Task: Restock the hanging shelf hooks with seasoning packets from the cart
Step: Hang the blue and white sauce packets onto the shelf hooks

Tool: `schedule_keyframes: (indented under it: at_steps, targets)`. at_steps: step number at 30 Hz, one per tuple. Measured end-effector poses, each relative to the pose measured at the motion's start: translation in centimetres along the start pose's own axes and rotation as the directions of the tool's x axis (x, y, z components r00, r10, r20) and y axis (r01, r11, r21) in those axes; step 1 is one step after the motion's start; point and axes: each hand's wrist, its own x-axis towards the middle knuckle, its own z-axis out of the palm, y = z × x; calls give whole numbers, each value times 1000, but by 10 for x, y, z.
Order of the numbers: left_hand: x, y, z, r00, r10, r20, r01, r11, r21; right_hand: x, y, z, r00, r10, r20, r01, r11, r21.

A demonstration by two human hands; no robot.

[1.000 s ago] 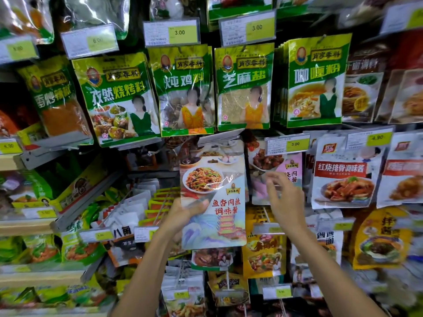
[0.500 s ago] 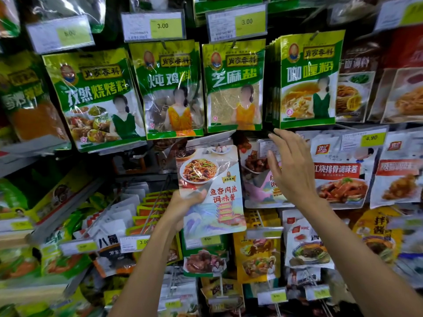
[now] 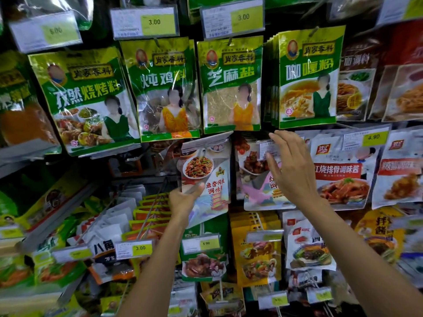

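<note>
My left hand (image 3: 185,199) grips a seasoning packet (image 3: 207,177) with a stir-fry dish and red lettering, held upright in front of the shelf's middle row. Its top edge sits just under a tilted price-tag holder (image 3: 207,141). My right hand (image 3: 290,170) is raised to the right of it, fingers spread and reaching to the price tag (image 3: 266,148) above a hanging pink packet (image 3: 256,181). The right hand holds nothing.
Green seasoning packets (image 3: 231,83) hang in the row above under yellow 3.00 price tags (image 3: 232,19). White rib-sauce packets (image 3: 338,170) hang at right. Yellow and white packets (image 3: 256,255) fill the lower hooks; white and green packs crowd the lower left (image 3: 109,227).
My right hand rose from the lower packets to the price tag beside the pink packet. The left hand lifted the held packet slightly higher toward its hook.
</note>
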Motion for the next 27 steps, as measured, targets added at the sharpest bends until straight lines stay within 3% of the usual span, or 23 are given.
schedule_keyframes:
  at_steps: [2,6,15,19,22,27]
  targets:
    - [0,-2,5,990,44,-136,-31,994,101,0,0,-1,1000,0,2,0,1000,-1]
    - [-1,0,12,958,-15,-288,93,962,257,0,0,-2,1000,-3,2,3,1000,1]
    - [-4,12,31,950,-121,-288,216,922,322,2,-4,-8,999,15,48,-15,1000,-9]
    - [-18,6,21,964,-64,-259,156,922,355,-8,-13,-20,1000,28,11,-28,1000,-9]
    - [-43,-4,5,966,57,-251,65,890,452,-32,-21,-36,997,78,-7,-78,997,-2]
    - [-103,-30,-7,968,230,-100,-150,852,502,-111,-33,-75,944,310,116,-316,948,37]
